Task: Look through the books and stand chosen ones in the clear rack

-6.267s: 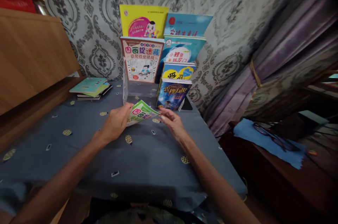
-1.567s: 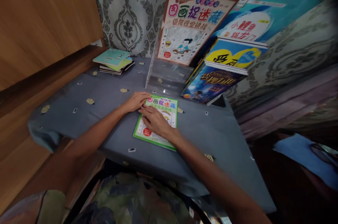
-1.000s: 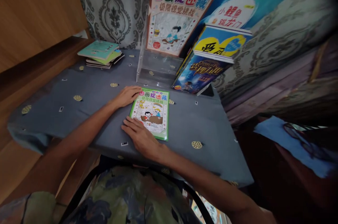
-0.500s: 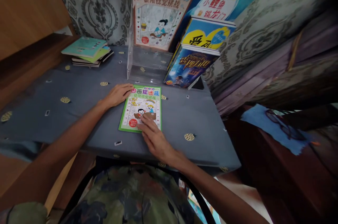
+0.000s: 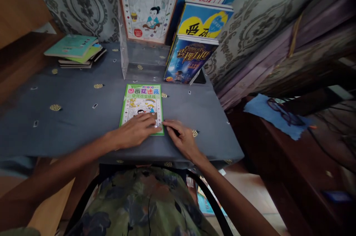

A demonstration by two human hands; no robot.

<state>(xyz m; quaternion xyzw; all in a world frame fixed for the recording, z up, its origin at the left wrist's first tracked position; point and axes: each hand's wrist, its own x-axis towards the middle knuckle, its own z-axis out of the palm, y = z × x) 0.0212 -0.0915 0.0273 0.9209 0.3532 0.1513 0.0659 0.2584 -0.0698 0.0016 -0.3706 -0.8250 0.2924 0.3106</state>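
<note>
Grey bench [image 5: 69,117] bears a booklet [image 5: 142,104] near its front edge. Left grip [image 5: 136,132] rests open on it; right grip [image 5: 180,138] touches its corner, closure unclear.

The left grip [image 5: 136,132] and right grip [image 5: 182,140] are bare, forearms [image 5: 83,156] unsleeved; the garment [image 5: 144,206] is green-and-dark camouflage.

Stacked books [image 5: 72,47], clear display stand [image 5: 143,57], blue cloth [image 5: 264,112], purple curtain [image 5: 280,39]

Cloth-covered table [image 5: 69,125], grey-blue with small gold motifs, is loaded as follows: green picture book [image 5: 141,99] laid flat near the front edge, book stack [image 5: 73,49] set at back left, clear acrylic stand [image 5: 144,62] placed at back centre.
</note>
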